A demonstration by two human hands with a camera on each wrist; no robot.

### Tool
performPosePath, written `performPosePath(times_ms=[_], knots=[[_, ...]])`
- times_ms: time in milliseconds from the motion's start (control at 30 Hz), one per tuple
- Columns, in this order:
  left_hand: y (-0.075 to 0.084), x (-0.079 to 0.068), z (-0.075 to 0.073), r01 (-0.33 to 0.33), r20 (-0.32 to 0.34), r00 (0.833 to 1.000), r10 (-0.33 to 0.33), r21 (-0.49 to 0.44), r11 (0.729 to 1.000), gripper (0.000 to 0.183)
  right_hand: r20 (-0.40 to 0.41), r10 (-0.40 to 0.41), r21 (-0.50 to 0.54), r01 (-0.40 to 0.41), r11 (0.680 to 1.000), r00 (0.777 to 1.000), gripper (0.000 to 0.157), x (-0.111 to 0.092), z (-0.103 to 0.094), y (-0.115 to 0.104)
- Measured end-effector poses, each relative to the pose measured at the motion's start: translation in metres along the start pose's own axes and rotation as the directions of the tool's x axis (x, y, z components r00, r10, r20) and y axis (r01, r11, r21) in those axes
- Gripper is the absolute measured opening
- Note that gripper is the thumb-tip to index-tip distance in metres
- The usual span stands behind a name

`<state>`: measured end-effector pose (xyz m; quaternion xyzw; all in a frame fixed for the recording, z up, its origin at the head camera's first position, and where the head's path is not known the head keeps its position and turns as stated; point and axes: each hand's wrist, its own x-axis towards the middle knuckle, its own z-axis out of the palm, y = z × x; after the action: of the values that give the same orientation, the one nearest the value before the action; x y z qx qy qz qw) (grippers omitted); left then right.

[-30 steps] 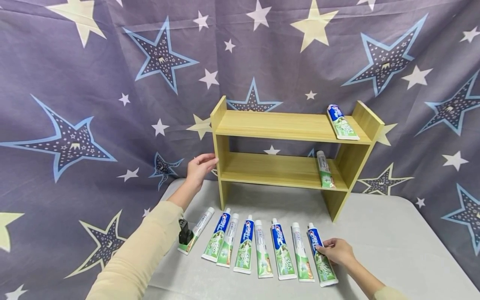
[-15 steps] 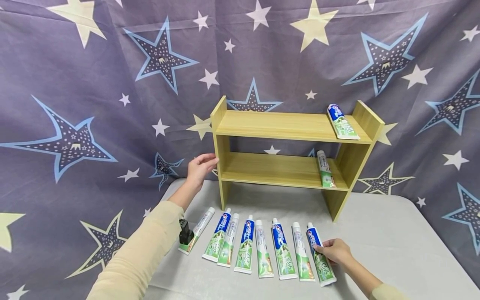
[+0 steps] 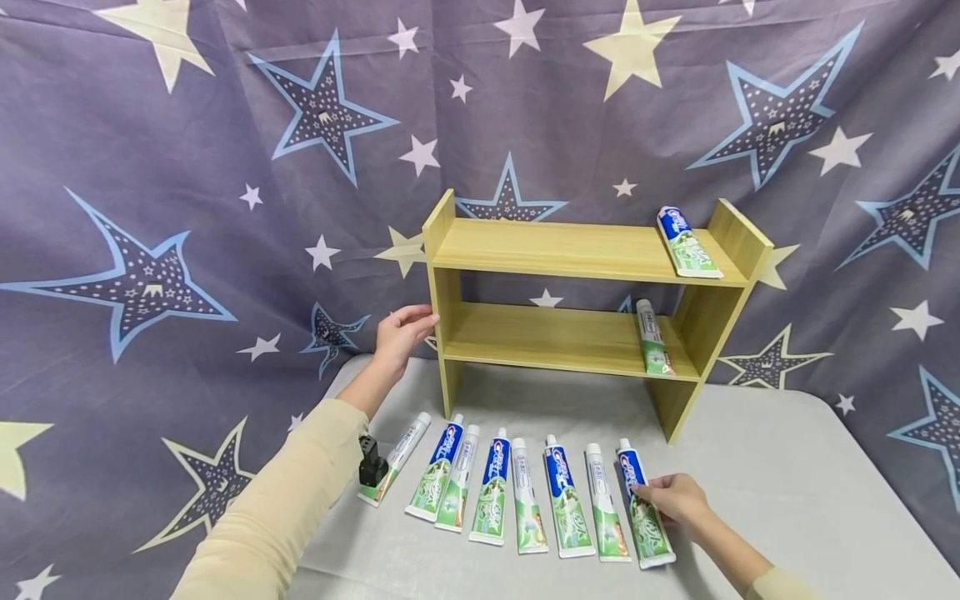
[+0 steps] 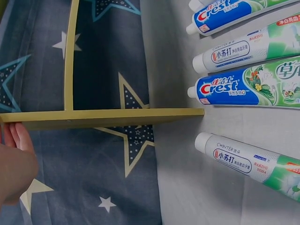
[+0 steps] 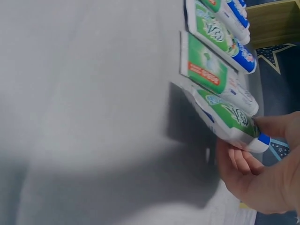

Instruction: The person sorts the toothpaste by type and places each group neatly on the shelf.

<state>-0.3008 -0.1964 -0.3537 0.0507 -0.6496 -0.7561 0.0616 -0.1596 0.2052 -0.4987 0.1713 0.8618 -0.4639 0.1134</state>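
Observation:
My right hand [image 3: 675, 500] pinches a blue-and-green Crest toothpaste tube [image 3: 647, 517], the rightmost in the row, between thumb and fingers. In the right wrist view this tube [image 5: 229, 115] is tilted, with a dark shadow on the table beside it. My left hand [image 3: 401, 337] touches the outer side of the wooden shelf's left panel [image 3: 442, 308] with its fingertips; the thumb is hidden in the left wrist view. One Crest tube [image 3: 686, 243] lies at the right of the top board, and a white-and-green toothpaste tube [image 3: 654, 337] lies on the board below.
Several toothpaste tubes lie in a row before the shelf, blue Crest ones [image 3: 566, 500] and white baking-soda ones [image 3: 606, 504]. A small black block-like object [image 3: 371, 462] appears beside the leftmost tube [image 3: 401, 458]. A star-patterned curtain [image 3: 225, 167] hangs behind the grey-covered table [image 3: 787, 483].
My right hand and its toothpaste tube have shifted very slightly away from me. The left hand has stayed at the shelf panel, and the other tubes have not moved.

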Motion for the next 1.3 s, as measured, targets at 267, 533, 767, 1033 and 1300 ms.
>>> performPosePath(times_ms=[267, 533, 767, 1033, 1300], knots=[[0.001, 0.0, 0.0, 0.007, 0.001, 1.0, -0.007, 0.0, 1.0, 0.036, 0.038, 0.006, 0.101, -0.009, 0.995, 0.999, 0.035, -0.004, -0.008, -0.013], [0.001, -0.001, -0.001, -0.001, -0.002, 1.0, 0.001, 0.001, 1.0, 0.034, 0.076, -0.021, 0.104, 0.013, 0.995, 0.997, 0.036, -0.009, -0.016, -0.03], [0.0, 0.0, 0.0, 0.004, -0.003, 1.0, -0.004, -0.004, 1.0, 0.035, 0.11, -0.057, 0.105, 0.045, 0.993, 0.992, 0.037, -0.012, -0.027, -0.041], [0.001, 0.001, 0.0, 0.003, -0.001, 1.0, -0.003, -0.001, 1.0, 0.036, 0.14, -0.096, 0.097, 0.083, 0.992, 0.985, 0.036, -0.019, -0.039, -0.056], [-0.001, 0.001, 0.0, 0.008, -0.005, 1.0, -0.008, 0.003, 1.0, 0.038, 0.221, -0.1, 0.147, 0.069, 0.987, 0.97, 0.043, -0.028, -0.048, -0.069]])
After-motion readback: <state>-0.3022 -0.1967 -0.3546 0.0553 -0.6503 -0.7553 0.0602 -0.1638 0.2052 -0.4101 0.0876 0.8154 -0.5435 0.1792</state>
